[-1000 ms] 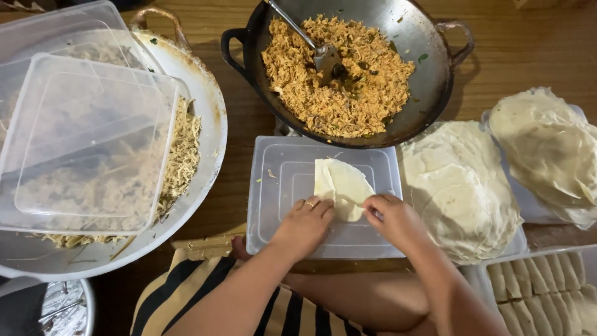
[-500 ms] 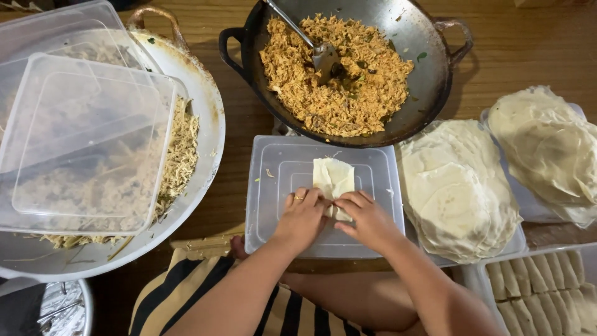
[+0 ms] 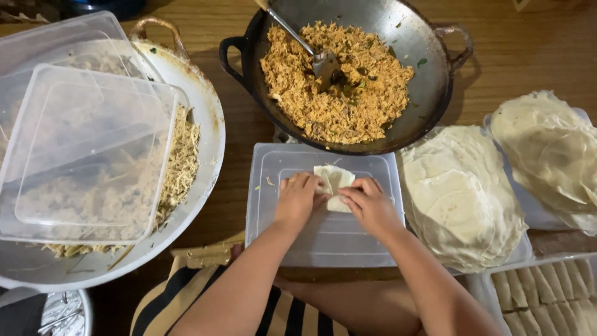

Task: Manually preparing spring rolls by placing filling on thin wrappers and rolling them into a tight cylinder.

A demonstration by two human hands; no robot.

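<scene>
At nine o'clock a wide white bowl [image 3: 208,134] holds shredded pale filling, with two clear plastic containers [image 3: 81,155] stacked on top of it, tilted a little; they look lightly balanced, so a knock from an elbow could slide them off. At the centre lies a clear upturned lid [image 3: 323,239] used as a work board; on it, toward twelve o'clock of the lid, sits the folded wrapper [image 3: 334,179], partly rolled into a small parcel. The left hand [image 3: 297,202] presses its fingertips on the parcel's left edge, fingers together and bent; the right hand [image 3: 372,205] pinches the right flap between thumb and fingers, folding it inward; neither hand is spread flat. The thin sheet could tear if the pinch drags; filling could squeeze out of an end if the left hand presses too hard; a loose fold may spring open. At twelve o'clock a dark wok [image 3: 429,93] of orange shredded filling holds a metal spoon [image 3: 320,59]; its rim overhangs the lid, so crumbs may drop on the board. At three o'clock lie stacks of round wrappers [image 3: 460,199], uncovered and likely to dry; at five o'clock, finished rolls [image 3: 547,289] sit in a tray.
</scene>
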